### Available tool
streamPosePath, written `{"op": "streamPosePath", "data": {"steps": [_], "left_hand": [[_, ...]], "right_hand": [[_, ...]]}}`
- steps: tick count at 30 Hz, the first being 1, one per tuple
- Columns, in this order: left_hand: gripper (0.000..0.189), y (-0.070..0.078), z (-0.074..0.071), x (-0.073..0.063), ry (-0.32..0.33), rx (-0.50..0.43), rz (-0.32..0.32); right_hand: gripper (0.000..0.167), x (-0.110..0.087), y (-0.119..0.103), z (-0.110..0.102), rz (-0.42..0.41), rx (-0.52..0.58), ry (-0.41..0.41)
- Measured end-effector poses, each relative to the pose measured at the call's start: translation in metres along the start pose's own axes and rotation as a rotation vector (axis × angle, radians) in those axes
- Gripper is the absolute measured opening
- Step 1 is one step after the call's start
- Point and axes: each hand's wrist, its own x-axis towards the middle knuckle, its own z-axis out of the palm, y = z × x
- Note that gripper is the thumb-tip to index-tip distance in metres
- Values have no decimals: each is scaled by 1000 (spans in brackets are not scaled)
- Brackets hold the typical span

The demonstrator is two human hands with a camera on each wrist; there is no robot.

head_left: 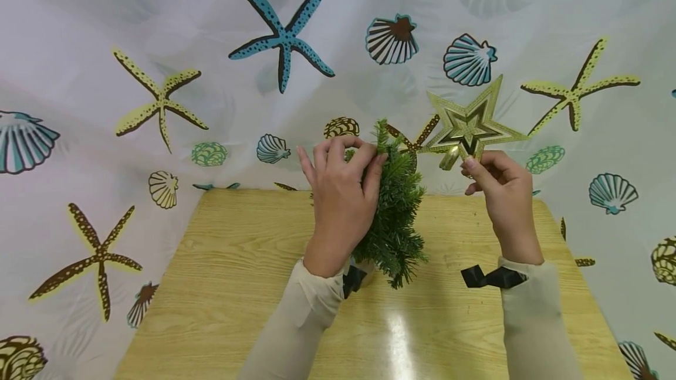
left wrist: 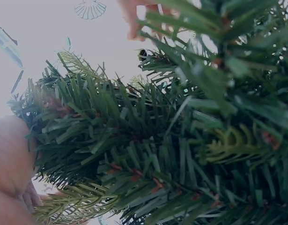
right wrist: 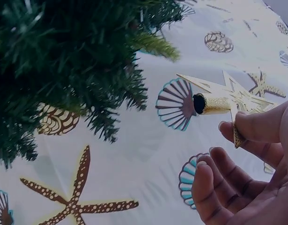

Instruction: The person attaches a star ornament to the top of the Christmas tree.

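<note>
A small artificial Christmas tree (head_left: 396, 221) stands on the wooden table. Near its top, my left hand (head_left: 343, 186) pinches the tip branch between thumb and index finger, the other fingers spread. Dark green needles fill most of the left wrist view, with part of the hand at its left edge. To the right of the tree, my right hand (head_left: 509, 192) pinches a gold star tree topper (head_left: 470, 125) by a lower point. In the right wrist view the star's hollow tube (right wrist: 211, 104) faces the tree, apart from the branches.
The light wood table (head_left: 248, 239) lies under the tree and both forearms. Behind and at the sides hangs a white curtain (head_left: 211, 10) printed with starfish and shells. Black straps (head_left: 493, 277) circle the sleeves at the wrists.
</note>
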Motion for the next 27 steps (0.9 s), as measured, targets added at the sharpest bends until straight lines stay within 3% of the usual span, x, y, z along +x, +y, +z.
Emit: {"op": "streamPosePath", "data": {"steps": [5, 27], "left_hand": [[25, 0, 0, 0, -8, 2, -2], [27, -1, -3, 0, -27, 21, 10]], "right_hand": [[14, 5, -14, 4, -35, 41, -14], [22, 20, -70, 32, -214, 176, -129]]}}
